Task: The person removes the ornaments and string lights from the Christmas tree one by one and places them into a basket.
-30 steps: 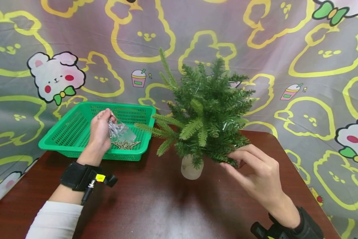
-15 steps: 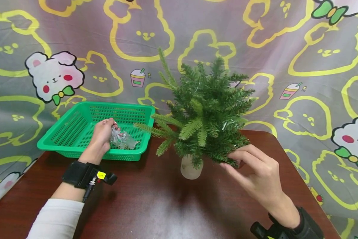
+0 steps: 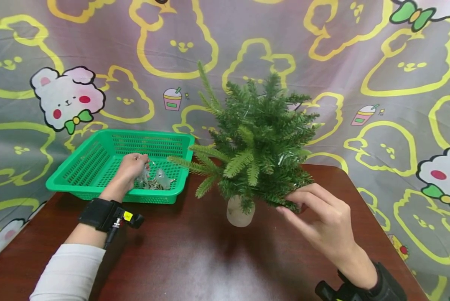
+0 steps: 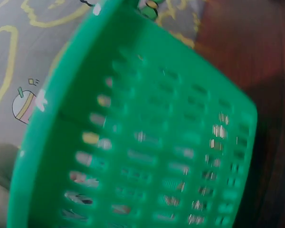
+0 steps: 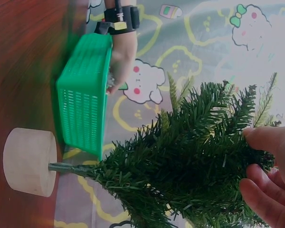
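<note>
My left hand (image 3: 133, 166) reaches into the green basket (image 3: 78, 188) and pinches a crumpled clear plastic bag (image 3: 145, 174), low over the basket's floor. Beside that bag is another clear, shiny piece (image 3: 162, 179) of plastic, and a glittery gold star (image 3: 149, 184) lies partly hidden beneath. In the left wrist view the basket wall (image 4: 147, 123) covers most of the hand's work. My right hand (image 3: 324, 213) pinches a low outer branch of the small artificial Christmas tree (image 3: 262, 138). The right wrist view shows the fingers (image 5: 261, 192) around a branch tip.
A pale round base (image 3: 241, 212) holds the tree upright on the dark brown table (image 3: 194, 259). Directly behind hangs a grey patterned cloth (image 3: 134, 50). The tree's left branches (image 3: 189, 164) reach over the basket's right rim.
My left hand has lowered into the basket with the plastic bag, down onto the gold star, which is now mostly covered. The right hand and tree have stayed put.
</note>
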Demonstrator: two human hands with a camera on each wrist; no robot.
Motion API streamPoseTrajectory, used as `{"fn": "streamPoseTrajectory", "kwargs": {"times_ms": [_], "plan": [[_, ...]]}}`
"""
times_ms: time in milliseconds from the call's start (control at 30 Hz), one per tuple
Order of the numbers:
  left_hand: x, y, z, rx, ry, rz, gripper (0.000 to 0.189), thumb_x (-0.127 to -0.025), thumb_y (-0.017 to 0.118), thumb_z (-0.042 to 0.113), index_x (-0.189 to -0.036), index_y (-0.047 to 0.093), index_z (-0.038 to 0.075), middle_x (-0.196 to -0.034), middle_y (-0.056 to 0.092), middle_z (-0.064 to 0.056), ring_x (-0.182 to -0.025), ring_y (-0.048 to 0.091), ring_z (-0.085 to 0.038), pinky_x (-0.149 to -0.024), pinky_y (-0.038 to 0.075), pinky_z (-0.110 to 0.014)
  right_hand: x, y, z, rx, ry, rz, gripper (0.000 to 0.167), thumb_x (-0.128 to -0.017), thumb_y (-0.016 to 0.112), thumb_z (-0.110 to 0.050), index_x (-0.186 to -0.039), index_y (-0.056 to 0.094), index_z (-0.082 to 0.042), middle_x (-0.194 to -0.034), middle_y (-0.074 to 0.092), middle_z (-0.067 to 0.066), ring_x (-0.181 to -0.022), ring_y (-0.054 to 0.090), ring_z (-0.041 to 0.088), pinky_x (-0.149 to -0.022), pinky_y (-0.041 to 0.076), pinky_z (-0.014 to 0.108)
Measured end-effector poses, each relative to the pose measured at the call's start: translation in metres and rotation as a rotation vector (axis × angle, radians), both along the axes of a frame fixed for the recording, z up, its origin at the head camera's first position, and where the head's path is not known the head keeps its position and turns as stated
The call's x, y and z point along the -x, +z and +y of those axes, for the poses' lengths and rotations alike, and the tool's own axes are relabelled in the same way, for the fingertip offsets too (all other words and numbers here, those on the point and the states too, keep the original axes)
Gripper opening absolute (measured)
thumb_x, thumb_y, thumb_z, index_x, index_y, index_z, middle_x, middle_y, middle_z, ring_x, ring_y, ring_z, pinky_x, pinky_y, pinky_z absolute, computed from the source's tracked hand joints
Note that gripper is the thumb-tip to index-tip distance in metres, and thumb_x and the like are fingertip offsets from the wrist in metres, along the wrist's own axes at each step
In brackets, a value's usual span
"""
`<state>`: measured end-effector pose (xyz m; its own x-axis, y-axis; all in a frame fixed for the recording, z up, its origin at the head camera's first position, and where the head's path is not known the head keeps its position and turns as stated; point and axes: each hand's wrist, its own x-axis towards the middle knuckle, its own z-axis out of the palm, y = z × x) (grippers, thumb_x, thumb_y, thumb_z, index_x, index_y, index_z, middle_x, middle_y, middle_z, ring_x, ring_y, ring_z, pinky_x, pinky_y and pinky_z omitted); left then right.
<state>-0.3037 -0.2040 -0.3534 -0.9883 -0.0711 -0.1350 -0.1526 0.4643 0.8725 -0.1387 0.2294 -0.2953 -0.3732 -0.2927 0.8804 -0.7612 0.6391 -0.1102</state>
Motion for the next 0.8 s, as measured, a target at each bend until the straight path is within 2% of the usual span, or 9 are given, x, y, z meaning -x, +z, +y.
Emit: {"fn": "streamPoseTrajectory", "kwargs": {"times_ms": [133,200,267,400,467,567,700,800], "plan": [[0.003,-0.002,-0.004,0.265,-0.004,0.065,0.037,-0.109,0.028,0.027,-0.079,0.041,0.009,-0.069,0.038,-0.004,-0.059,0.036,-0.023,-0.065,0.033,-0.038,0.0,0.0,0.0,0.001,0.001,-0.003,0.036,-0.092,0.066,-0.044,-0.08,0.072,-0.011,-0.078,0.066,-0.001,-0.061,0.053,0.004,-0.057,0.043,0.017],[0.004,-0.002,-0.005,0.381,0.007,0.104,0.037,-0.109,0.031,0.025,-0.076,0.04,0.009,-0.064,0.032,-0.003,-0.057,0.033,-0.023,-0.064,0.031,-0.039,0.0,0.0,0.0,0.0,-0.002,-0.004,0.036,-0.092,0.066,-0.045,-0.08,0.072,-0.011,-0.078,0.066,-0.001,-0.062,0.053,0.004,-0.057,0.043,0.017],[0.005,-0.002,-0.006,0.494,0.029,0.146,0.038,-0.107,0.034,0.024,-0.074,0.042,0.007,-0.061,0.034,-0.004,-0.058,0.038,-0.024,-0.063,0.033,-0.041,0.0,0.0,0.0,0.001,0.001,-0.004,0.036,-0.093,0.066,-0.044,-0.08,0.072,-0.011,-0.078,0.066,-0.001,-0.061,0.053,0.004,-0.058,0.043,0.016],[0.005,-0.002,-0.009,0.644,0.081,0.137,0.041,-0.106,0.038,0.026,-0.069,0.042,0.008,-0.063,0.042,-0.01,-0.065,0.052,-0.036,-0.063,0.039,-0.044,0.001,0.001,-0.001,0.0,0.015,-0.001,0.034,-0.093,0.066,-0.043,-0.08,0.072,-0.011,-0.079,0.066,0.0,-0.062,0.053,0.004,-0.059,0.043,0.015],[0.004,-0.001,-0.011,0.695,0.091,0.12,0.043,-0.105,0.041,0.026,-0.066,0.042,0.009,-0.064,0.047,-0.013,-0.067,0.056,-0.038,-0.059,0.041,-0.043,0.001,0.001,-0.001,-0.002,0.017,-0.003,0.034,-0.093,0.066,-0.043,-0.081,0.072,-0.011,-0.079,0.066,-0.001,-0.062,0.053,0.003,-0.059,0.043,0.015],[0.003,-0.001,-0.016,0.741,0.081,0.086,0.044,-0.103,0.044,0.027,-0.062,0.041,0.011,-0.063,0.048,-0.012,-0.063,0.055,-0.032,-0.052,0.039,-0.037,0.001,0.001,0.0,-0.005,0.011,-0.005,0.034,-0.093,0.066,-0.043,-0.081,0.072,-0.012,-0.079,0.066,-0.001,-0.063,0.053,0.003,-0.059,0.044,0.015],[0.003,-0.002,-0.021,0.744,0.053,0.032,0.047,-0.102,0.047,0.029,-0.059,0.037,0.013,-0.058,0.033,-0.002,-0.055,0.042,-0.021,-0.047,0.033,-0.03,0.0,0.0,0.0,-0.007,0.002,-0.009,0.035,-0.093,0.066,-0.044,-0.081,0.072,-0.012,-0.079,0.066,-0.001,-0.063,0.053,0.004,-0.06,0.043,0.015],[0.002,-0.002,-0.022,0.743,0.045,0.005,0.048,-0.1,0.05,0.032,-0.058,0.035,0.015,-0.058,0.028,0.001,-0.055,0.039,-0.019,-0.048,0.032,-0.03,0.0,-0.001,0.0,-0.005,0.002,-0.008,0.035,-0.093,0.066,-0.044,-0.081,0.072,-0.012,-0.079,0.066,-0.001,-0.062,0.053,0.005,-0.06,0.043,0.015]]}}
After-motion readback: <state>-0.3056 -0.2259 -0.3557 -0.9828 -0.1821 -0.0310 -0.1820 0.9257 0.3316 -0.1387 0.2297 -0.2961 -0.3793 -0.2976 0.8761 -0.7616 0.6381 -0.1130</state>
